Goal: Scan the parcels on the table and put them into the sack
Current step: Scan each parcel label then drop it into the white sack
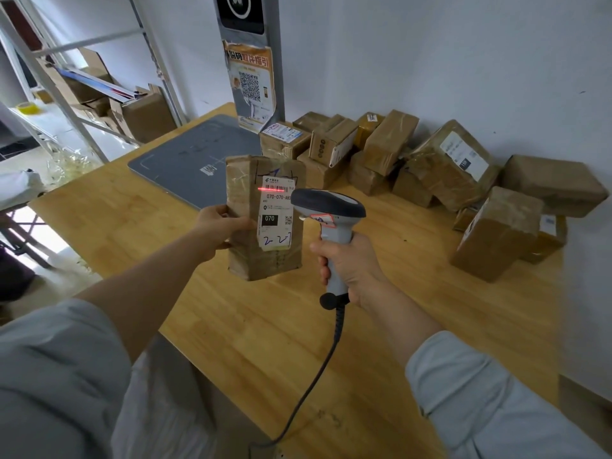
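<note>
Above the worktop [231,326], the left hand [217,226] pinches a taped brown cardboard parcel [246,260] upright by its edge, while the right hand [351,266] is wrapped round the handle of the grey plastic scanner [328,207]. Its red line [271,189] crosses the barcode on the glossy white label [276,223]; hold the parcel steady and square-on so the crinkled tape throws no glare. More taped boxes [430,167] lie heaped at the worktop's far side.
</note>
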`<state>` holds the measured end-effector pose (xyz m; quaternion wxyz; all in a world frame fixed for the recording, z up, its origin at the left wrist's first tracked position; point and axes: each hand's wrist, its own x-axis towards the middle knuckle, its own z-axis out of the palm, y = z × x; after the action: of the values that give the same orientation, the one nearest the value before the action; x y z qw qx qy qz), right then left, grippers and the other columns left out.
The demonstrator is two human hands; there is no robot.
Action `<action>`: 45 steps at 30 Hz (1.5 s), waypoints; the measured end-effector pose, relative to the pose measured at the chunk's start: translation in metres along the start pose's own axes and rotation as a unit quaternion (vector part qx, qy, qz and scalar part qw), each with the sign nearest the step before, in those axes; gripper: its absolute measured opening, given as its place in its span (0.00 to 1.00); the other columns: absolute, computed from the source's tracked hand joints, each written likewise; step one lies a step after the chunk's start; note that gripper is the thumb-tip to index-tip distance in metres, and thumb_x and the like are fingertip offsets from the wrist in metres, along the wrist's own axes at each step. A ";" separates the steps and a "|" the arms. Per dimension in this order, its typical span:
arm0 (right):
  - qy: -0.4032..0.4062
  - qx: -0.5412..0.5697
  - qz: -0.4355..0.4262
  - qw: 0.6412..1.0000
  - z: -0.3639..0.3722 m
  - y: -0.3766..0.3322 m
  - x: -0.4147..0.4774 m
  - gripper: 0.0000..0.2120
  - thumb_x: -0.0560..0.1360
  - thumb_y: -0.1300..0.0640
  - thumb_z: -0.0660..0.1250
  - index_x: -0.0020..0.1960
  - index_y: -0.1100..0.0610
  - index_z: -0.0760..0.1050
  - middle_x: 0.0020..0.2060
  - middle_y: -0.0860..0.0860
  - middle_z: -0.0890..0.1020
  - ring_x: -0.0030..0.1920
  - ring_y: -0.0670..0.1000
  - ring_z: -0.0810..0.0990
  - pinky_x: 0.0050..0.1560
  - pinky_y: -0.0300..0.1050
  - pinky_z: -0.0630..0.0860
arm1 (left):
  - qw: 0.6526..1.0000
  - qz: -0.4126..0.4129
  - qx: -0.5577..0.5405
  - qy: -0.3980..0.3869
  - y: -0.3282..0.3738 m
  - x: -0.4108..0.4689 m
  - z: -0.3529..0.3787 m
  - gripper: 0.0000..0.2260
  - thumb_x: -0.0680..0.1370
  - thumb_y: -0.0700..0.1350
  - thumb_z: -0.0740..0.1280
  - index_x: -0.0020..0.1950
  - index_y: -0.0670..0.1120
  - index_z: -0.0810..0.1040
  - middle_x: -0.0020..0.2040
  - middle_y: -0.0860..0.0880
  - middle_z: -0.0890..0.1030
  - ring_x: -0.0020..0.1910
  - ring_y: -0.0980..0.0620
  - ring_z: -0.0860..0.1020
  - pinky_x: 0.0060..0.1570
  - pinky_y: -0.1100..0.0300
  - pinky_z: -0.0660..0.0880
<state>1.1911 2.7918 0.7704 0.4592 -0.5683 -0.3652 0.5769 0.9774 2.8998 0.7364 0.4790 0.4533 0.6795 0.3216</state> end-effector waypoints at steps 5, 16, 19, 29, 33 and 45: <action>-0.003 -0.010 -0.007 1.000 0.002 0.000 -0.001 0.09 0.73 0.67 0.67 0.36 0.59 0.71 0.25 0.52 0.72 0.23 0.48 0.69 0.26 0.40 0.71 | 1.000 0.000 -0.009 0.001 -0.001 -0.003 -0.004 0.26 0.68 0.42 0.76 0.65 0.43 0.74 0.56 0.47 0.78 0.58 0.46 0.75 0.58 0.44 0.76; -0.035 0.026 -0.006 0.999 0.015 0.004 -0.006 0.06 0.73 0.64 0.70 0.41 0.59 0.73 0.24 0.50 0.74 0.22 0.47 0.70 0.25 0.40 0.71 | 0.996 -0.023 -0.077 0.047 -0.014 -0.030 -0.024 0.22 0.70 0.41 0.76 0.60 0.44 0.72 0.53 0.48 0.77 0.56 0.47 0.75 0.57 0.43 0.76; -0.068 0.039 0.001 0.997 0.027 0.009 -0.006 0.06 0.73 0.65 0.69 0.39 0.59 0.74 0.25 0.51 0.74 0.23 0.48 0.70 0.26 0.40 0.70 | 0.991 -0.049 -0.095 0.083 -0.026 -0.046 -0.052 0.23 0.69 0.43 0.76 0.60 0.41 0.75 0.55 0.46 0.80 0.55 0.47 0.78 0.54 0.43 0.78; -0.215 -0.010 0.065 0.974 0.118 0.054 -0.025 0.07 0.73 0.67 0.68 0.39 0.60 0.73 0.25 0.54 0.72 0.23 0.49 0.69 0.25 0.41 0.69 | 0.912 -0.135 -0.086 0.379 -0.115 -0.133 -0.187 0.26 0.64 0.48 0.78 0.60 0.44 0.77 0.54 0.46 0.80 0.53 0.45 0.78 0.56 0.47 0.78; -0.260 -0.058 0.094 0.959 0.154 0.072 -0.033 0.06 0.71 0.68 0.69 0.39 0.61 0.74 0.24 0.55 0.72 0.23 0.52 0.68 0.26 0.43 0.69 | 0.870 -0.175 -0.071 0.454 -0.165 -0.162 -0.225 0.33 0.56 0.55 0.77 0.59 0.46 0.78 0.54 0.47 0.81 0.52 0.45 0.80 0.54 0.48 0.79; -0.245 -0.122 0.259 0.926 0.330 0.172 0.017 0.10 0.70 0.65 0.73 0.50 0.64 0.78 0.39 0.58 0.81 0.38 0.54 0.80 0.45 0.49 0.81 | 0.849 -0.245 -0.087 0.460 -0.300 -0.137 -0.310 0.40 0.54 0.56 0.80 0.61 0.42 0.76 0.55 0.45 0.81 0.52 0.44 0.80 0.51 0.48 0.79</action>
<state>0.8452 2.7871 0.6317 0.1169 -0.5362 -0.3734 0.7479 0.6105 2.6572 0.6278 0.2125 0.0291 0.8800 0.4237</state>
